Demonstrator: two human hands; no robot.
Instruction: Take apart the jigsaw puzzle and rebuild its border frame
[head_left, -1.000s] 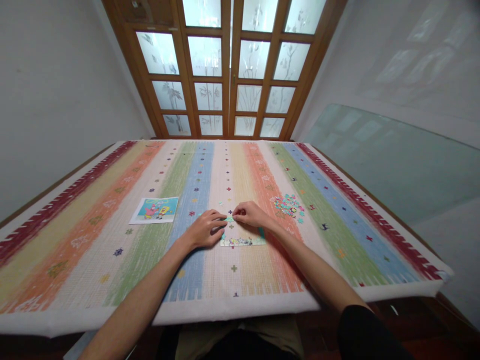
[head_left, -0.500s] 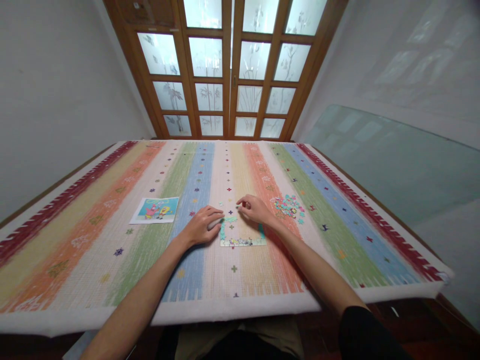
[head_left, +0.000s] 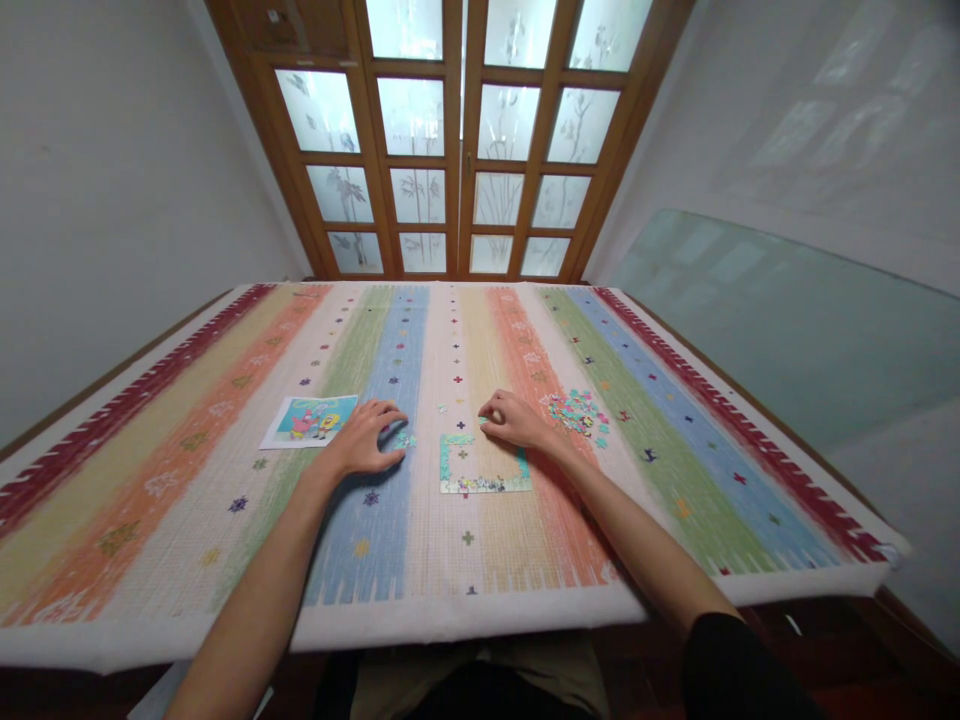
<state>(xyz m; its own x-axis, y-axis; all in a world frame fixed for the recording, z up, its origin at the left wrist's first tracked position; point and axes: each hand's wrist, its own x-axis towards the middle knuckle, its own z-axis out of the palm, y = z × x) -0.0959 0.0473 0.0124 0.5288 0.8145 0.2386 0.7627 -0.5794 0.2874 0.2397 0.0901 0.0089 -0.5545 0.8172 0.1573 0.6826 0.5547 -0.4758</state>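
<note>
Jigsaw edges (head_left: 485, 486) joined into a partial border lie on the striped tablecloth in front of me, with teal pieces along the left and upper left. My left hand (head_left: 369, 438) is open to the left of the border, thumb and fingers spread around a few loose teal puzzle pieces (head_left: 406, 440). Just above the border's top right, my right hand (head_left: 513, 418) is closed in a pinch on a small puzzle piece (head_left: 483, 421), mostly hidden by the fingers. One loose pale piece (head_left: 442, 408) rests beyond the border's upper left corner.
A heap of mixed puzzle pieces (head_left: 579, 414) lies to the right of my right hand. A printed cartoon picture (head_left: 306, 424) is on the left, partly behind my left hand. The striped tablecloth (head_left: 468, 570) covers the table. Wooden glass-paned doors (head_left: 459, 180) stand beyond it.
My left hand has moved left from the border's top left corner to the loose pieces, and its fingers have spread. My right hand has shifted slightly right, still pinched.
</note>
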